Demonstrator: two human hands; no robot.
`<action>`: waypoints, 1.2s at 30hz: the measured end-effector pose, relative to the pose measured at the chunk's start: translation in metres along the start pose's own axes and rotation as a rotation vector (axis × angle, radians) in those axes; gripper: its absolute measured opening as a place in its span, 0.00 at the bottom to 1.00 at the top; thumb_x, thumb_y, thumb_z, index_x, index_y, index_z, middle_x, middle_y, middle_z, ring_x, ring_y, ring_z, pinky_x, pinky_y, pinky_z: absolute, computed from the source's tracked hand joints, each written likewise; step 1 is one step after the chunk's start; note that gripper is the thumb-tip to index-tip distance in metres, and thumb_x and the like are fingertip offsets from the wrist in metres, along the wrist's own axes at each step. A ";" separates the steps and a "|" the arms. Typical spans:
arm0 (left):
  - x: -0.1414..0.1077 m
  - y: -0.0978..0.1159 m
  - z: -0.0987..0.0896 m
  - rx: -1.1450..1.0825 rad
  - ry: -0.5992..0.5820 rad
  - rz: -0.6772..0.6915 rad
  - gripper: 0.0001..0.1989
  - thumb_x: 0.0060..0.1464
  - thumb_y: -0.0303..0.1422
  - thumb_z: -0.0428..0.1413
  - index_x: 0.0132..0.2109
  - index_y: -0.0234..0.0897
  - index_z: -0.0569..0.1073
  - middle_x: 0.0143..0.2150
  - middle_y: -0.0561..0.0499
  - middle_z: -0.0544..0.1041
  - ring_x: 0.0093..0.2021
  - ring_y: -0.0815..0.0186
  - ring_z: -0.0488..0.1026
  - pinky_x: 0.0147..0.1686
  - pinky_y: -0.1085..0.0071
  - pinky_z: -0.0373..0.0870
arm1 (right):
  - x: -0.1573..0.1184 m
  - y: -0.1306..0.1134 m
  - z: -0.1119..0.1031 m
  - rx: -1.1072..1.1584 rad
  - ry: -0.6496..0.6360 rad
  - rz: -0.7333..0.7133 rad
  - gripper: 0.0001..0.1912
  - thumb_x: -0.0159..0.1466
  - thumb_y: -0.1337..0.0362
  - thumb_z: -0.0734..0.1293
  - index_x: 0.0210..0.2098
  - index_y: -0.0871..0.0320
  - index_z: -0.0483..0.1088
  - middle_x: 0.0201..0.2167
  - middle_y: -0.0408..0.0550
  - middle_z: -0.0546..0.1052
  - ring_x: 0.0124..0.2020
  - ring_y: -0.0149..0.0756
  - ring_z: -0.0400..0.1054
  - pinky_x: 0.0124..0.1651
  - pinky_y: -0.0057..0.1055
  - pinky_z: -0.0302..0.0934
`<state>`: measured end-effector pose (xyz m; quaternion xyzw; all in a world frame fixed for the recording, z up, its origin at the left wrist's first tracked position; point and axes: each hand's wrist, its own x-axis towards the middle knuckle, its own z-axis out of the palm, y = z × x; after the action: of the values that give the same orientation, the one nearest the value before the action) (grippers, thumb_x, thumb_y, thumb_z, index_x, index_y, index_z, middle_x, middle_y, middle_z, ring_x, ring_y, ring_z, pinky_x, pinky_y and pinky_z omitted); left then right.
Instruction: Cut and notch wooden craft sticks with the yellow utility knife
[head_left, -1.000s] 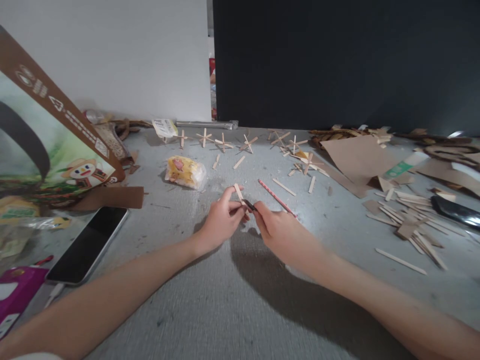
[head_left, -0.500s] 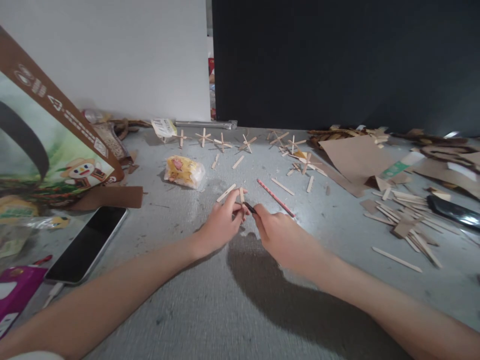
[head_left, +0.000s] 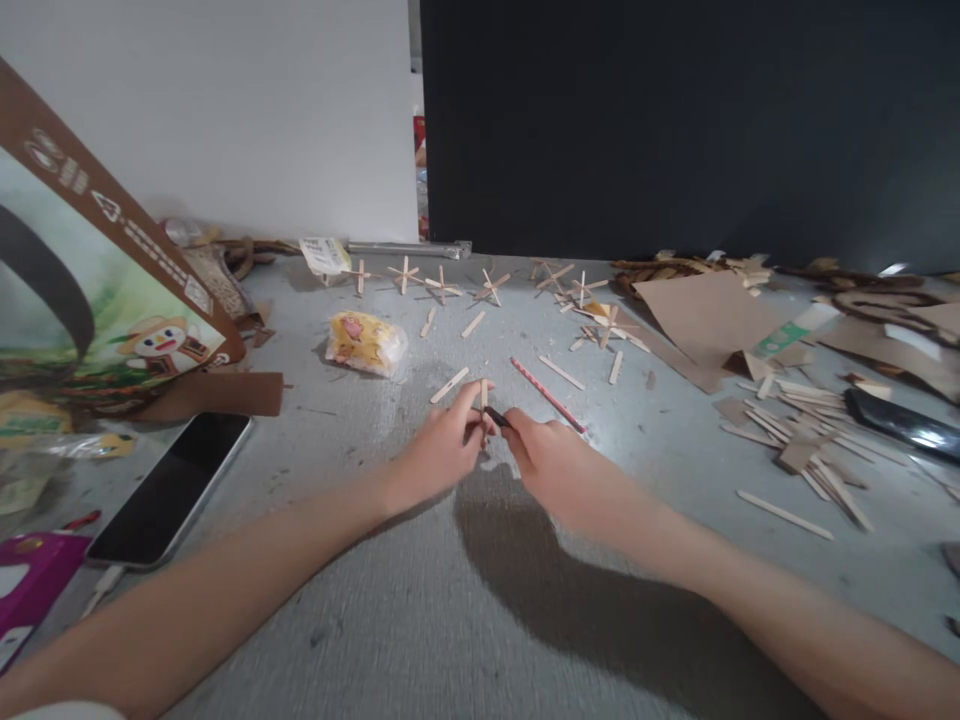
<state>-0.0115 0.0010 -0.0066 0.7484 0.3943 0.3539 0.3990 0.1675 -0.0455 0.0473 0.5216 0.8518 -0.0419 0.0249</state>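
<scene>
My left hand [head_left: 442, 440] is closed around a short wooden craft stick [head_left: 484, 394], held nearly upright between thumb and fingers. In my right hand [head_left: 555, 460] is a slim black tool [head_left: 495, 416]; my fingers cover most of it, so I cannot tell its exact kind. Its dark tip meets the stick just beside my left fingertips. Beyond the left hand lies a loose craft stick [head_left: 450, 386] with marks on it. A red patterned pencil-like rod [head_left: 547, 395] rests past my right hand, with another craft stick [head_left: 562, 372] beside it.
Several crossed-stick pieces [head_left: 405, 275] stand along the back. A yellow snack packet [head_left: 365, 342] lies left of centre. Farther left are a phone [head_left: 171, 490], a purple box [head_left: 45, 590] and a printed bag [head_left: 112, 270]. Loose sticks [head_left: 817, 440] and cardboard [head_left: 712, 320] lie at right.
Both hands stay nearly in place, with the tool still against the stick. The whole view has shifted slightly, so objects appear a little farther left.
</scene>
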 end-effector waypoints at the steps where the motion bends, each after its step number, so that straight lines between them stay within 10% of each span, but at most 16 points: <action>1: 0.000 0.001 0.000 -0.014 -0.004 -0.015 0.23 0.61 0.23 0.51 0.63 0.38 0.65 0.33 0.54 0.81 0.30 0.67 0.77 0.35 0.70 0.72 | 0.000 0.000 0.001 -0.005 0.005 -0.007 0.16 0.71 0.78 0.57 0.51 0.63 0.72 0.44 0.56 0.78 0.30 0.33 0.70 0.30 0.33 0.50; 27: -0.004 -0.003 0.003 -0.002 0.030 0.022 0.34 0.64 0.23 0.52 0.74 0.40 0.57 0.31 0.55 0.80 0.28 0.69 0.75 0.33 0.73 0.71 | -0.006 -0.006 -0.011 -0.234 -0.041 -0.114 0.16 0.68 0.79 0.60 0.51 0.66 0.74 0.50 0.65 0.78 0.35 0.39 0.75 0.32 0.33 0.60; 36: -0.005 -0.004 0.006 -0.052 0.009 0.027 0.35 0.62 0.22 0.52 0.74 0.43 0.59 0.32 0.56 0.78 0.31 0.69 0.76 0.35 0.73 0.71 | -0.015 -0.025 -0.004 -0.109 -0.031 0.097 0.15 0.68 0.78 0.62 0.53 0.63 0.66 0.32 0.50 0.77 0.31 0.40 0.78 0.26 0.32 0.54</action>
<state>-0.0094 -0.0039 -0.0139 0.7413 0.3767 0.3728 0.4119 0.1524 -0.0699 0.0541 0.5595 0.8260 -0.0025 0.0685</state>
